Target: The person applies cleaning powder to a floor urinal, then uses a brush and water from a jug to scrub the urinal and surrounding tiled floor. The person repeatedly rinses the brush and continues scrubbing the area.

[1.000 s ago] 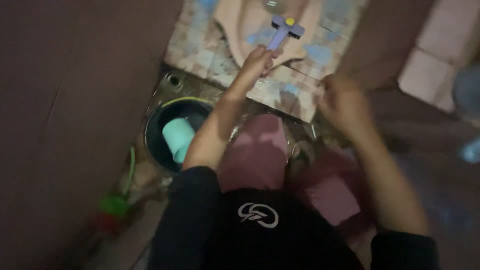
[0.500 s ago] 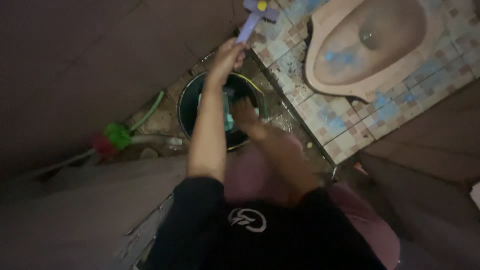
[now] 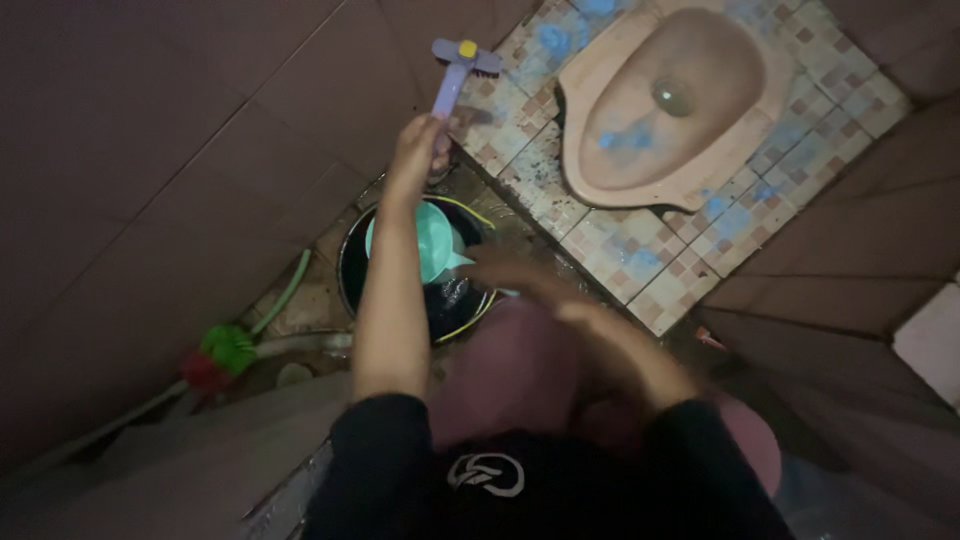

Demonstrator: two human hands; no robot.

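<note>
My left hand (image 3: 415, 150) is raised and closed around the handle of a purple scrub brush (image 3: 455, 65), whose bristle head points toward the tiled step. My right hand (image 3: 505, 272) reaches across my pink-clad knee and grips the handle of a teal scoop (image 3: 425, 238). The scoop sits tilted in the mouth of a black bucket (image 3: 350, 275) holding dark water. The hand is blurred. A pink squat toilet pan (image 3: 620, 165), streaked with blue cleaner, lies in the raised tiled platform (image 3: 640, 255) to the upper right.
A long-handled brush with a green and red head (image 3: 225, 352) lies on the wet floor at the left, against the brown tiled wall (image 3: 150, 150). A second brown wall closes the right side, with a pale tile (image 3: 930, 340) at its edge.
The view has swung left from the toilet pan to the bucket. My left hand carried the purple brush over with it. My right hand dropped into the bucket and now has the teal scoop tilted up.
</note>
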